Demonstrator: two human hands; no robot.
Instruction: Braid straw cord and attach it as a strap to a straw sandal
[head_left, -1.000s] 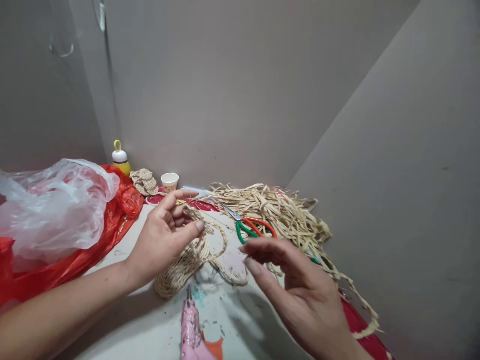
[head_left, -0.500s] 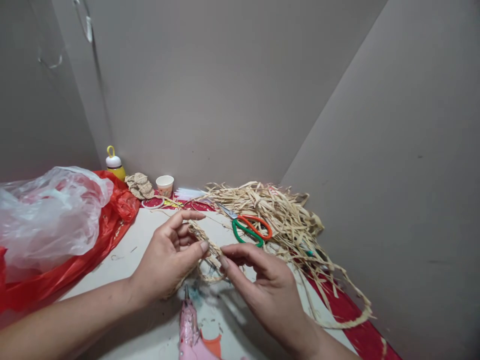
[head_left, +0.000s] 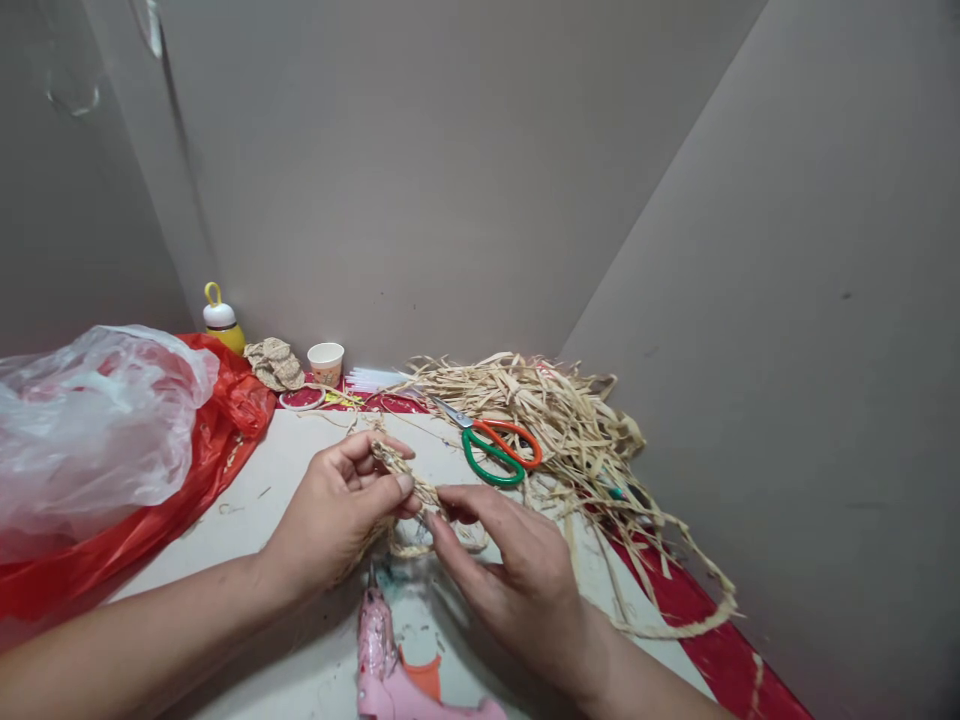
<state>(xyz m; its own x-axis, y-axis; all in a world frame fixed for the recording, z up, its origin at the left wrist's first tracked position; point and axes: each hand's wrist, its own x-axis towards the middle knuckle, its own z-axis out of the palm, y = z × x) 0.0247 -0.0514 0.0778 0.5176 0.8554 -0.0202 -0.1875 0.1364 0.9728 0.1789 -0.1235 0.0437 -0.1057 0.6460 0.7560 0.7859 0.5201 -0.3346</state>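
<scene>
Two hands meet over the worktop point(head_left: 300, 470), pinching one braided straw cord point(head_left: 409, 483) between them. Left hand point(head_left: 337, 515): thumb and forefinger closed narrow on the braid, likely to steady it. Right hand point(head_left: 517, 580): fingertips closed on the same braid just beside. Glue gun point(head_left: 390, 670) lies below, within reach; scissors point(head_left: 495, 450) rest on loose straw point(head_left: 570, 420) beyond.
</scene>
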